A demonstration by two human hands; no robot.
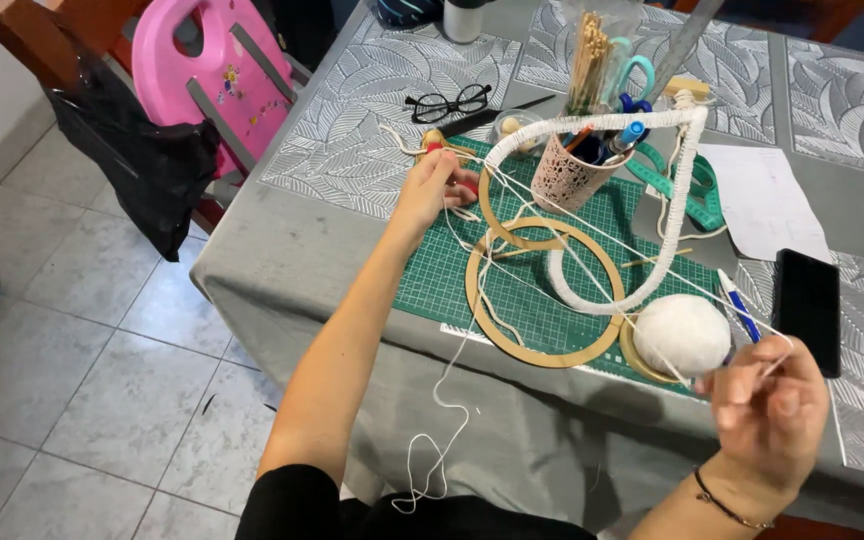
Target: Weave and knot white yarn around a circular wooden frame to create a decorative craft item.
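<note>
Two hands (439,187) (767,405) pinching soft, light string (592,232) tight above the green mat (552,290); best held near ends.

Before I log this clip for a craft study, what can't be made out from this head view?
- Right hand: motion-blurred; its grip on the white cord is unclear.
- Left hand: fingertips pinch something small, hidden by the fingers.
- Pen cup: its contents overlap, so they can't be counted.
- Dark container at the top edge: cut off by the frame.
- Yarn ball: hides most of the small ring beneath it.
</note>
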